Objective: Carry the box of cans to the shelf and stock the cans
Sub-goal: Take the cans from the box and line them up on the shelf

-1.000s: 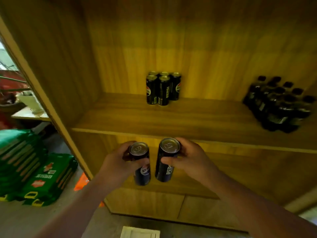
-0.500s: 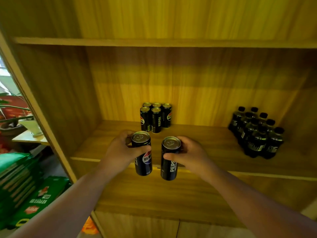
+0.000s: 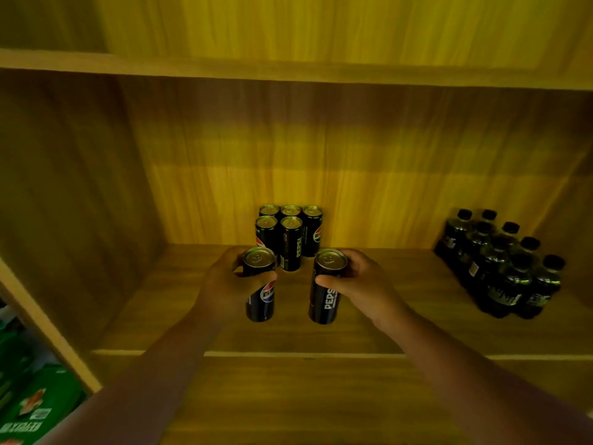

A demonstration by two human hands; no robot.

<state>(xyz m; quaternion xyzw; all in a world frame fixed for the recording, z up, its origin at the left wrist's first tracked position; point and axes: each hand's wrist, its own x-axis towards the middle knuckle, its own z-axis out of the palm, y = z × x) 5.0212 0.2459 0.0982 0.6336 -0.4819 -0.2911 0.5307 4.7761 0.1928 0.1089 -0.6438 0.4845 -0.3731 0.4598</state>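
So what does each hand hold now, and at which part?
The left hand grips one Pepsi can around its upper body. The right hand grips another Pepsi can likewise, just below the rim.

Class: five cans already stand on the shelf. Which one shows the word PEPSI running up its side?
The front right can of the group, between the two hands. Its white PEPSI lettering faces the camera; the other four show only a logo or a dark side.
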